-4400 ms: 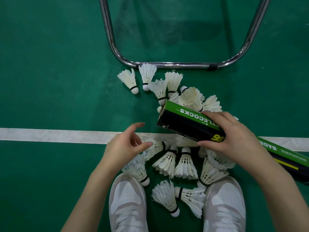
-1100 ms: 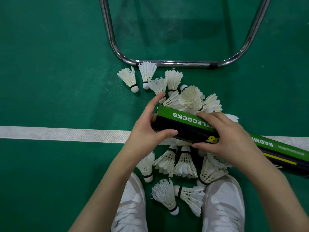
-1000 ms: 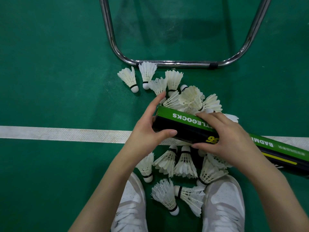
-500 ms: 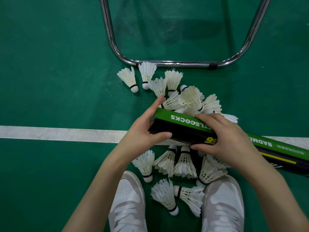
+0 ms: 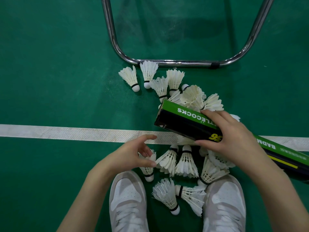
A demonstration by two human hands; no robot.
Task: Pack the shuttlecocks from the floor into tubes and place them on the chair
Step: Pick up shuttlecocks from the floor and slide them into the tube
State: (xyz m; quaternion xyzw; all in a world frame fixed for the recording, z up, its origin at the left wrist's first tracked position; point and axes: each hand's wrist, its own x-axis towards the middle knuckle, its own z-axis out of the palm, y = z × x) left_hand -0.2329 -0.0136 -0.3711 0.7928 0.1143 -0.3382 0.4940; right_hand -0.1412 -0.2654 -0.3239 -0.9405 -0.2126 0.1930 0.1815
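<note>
The right hand gripped a long green-and-black shuttlecock tube, fingers curled over its top face and the thumb under its near side, holding it slanted above the floor with its end pointing up and to the left, over the white court line. The left hand was low beside the line, fingers loosely curled, the thumb and fingertips touching the feather skirt of a white shuttlecock lying cork-down toward the left shoe; whether the pinch had closed on it could not be told. More feather shuttlecocks lay scattered on the green court floor: a pile behind the tube, two apart at the far left, several fanned out under the tube between the hands, and two between the shoes. The right shoe touched the skirts of the nearest ones. The chrome chair frame rested on the floor just beyond the pile, one shuttlecock's feathers touching its bar.
</note>
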